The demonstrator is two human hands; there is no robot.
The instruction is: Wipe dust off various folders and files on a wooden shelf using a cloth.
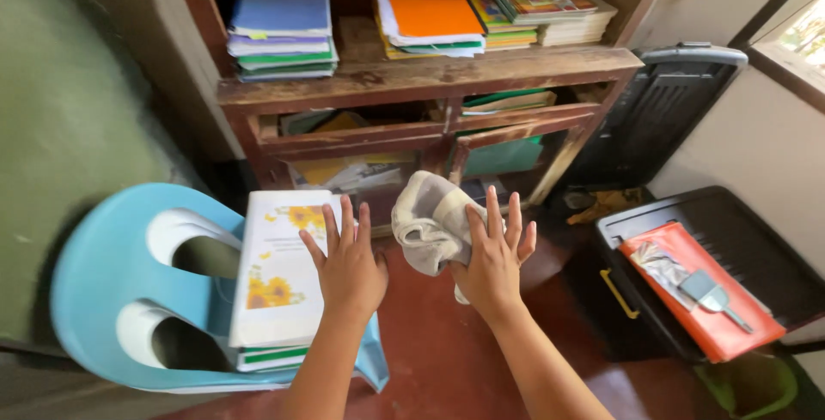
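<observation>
A wooden shelf unit point(412, 76) stands against the wall, its top board carrying three stacks of books and folders laid flat, which keeps them from sliding; the lower openings hold more papers pushed in loosely, some slanted. To the right, a black plastic crate point(739, 248) sits on the red floor point(430, 343) with an orange folder point(700, 295) lying across its lid, and a small scraper point(713, 295) rests on that folder, set flat so it stays put. At left, a light blue plastic chair point(112, 283) serves as a stand: a stack of books point(279, 278) lies on its seat, the topmost a white one with yellow flowers on its cover. The left hand point(348, 265) is spread flat with fingers wide, just beside or lightly over the right edge of that top book; contact cannot be confirmed. The right hand point(494, 261) is also held up with fingers extended, the thumb side pinning a crumpled grey cloth point(430, 222), which bunches and hangs in the air between the chair and the shelf unit.
</observation>
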